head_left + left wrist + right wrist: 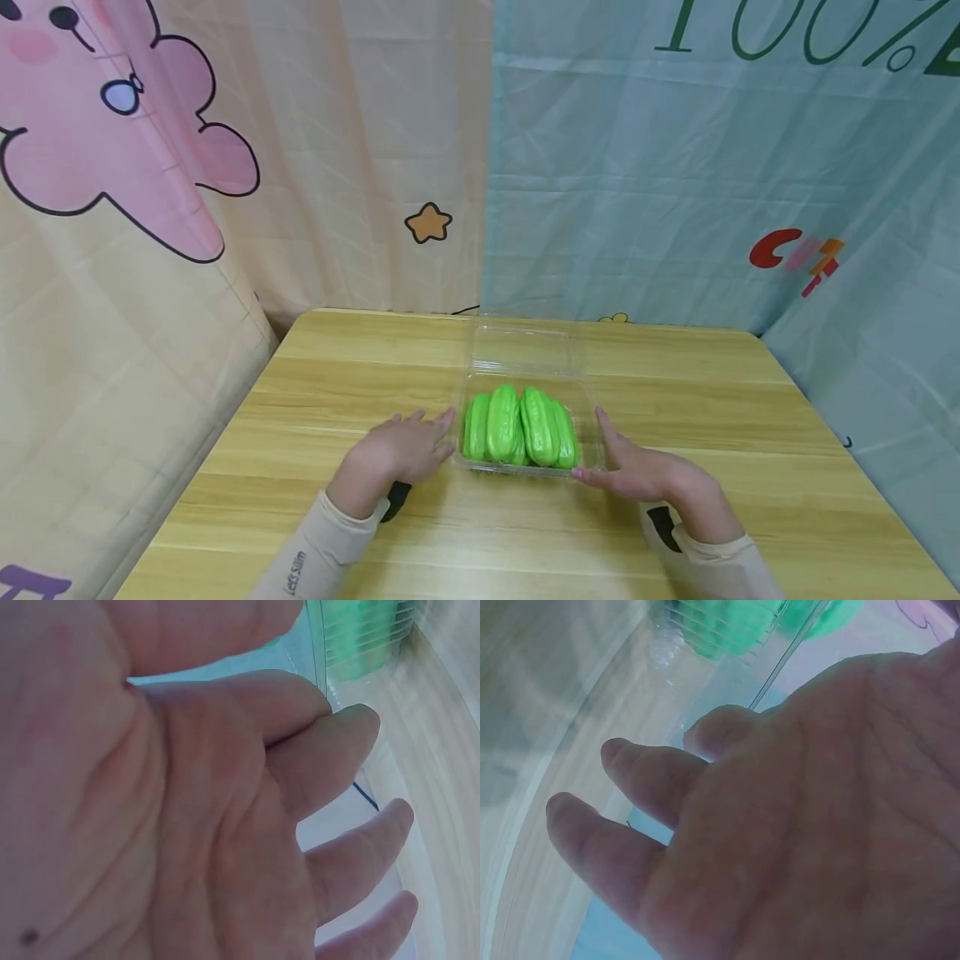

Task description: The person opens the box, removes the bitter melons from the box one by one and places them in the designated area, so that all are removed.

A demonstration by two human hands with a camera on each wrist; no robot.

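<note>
1. I see the left hand (408,452) and right hand (648,472), fingers extended, at nine and four o'clock of the clear clamshell box (517,470) of green cucumber-like pieces (502,423) on the desk (300,442).
2. Gentle, even pressure should steady it; thin plastic may flex.
3. Wrist views show empty palms, hidden from the head view.

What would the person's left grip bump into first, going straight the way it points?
Probably the left side of the clear, rectangular plastic box, just beside the left grip; whether they touch is unclear.
</note>
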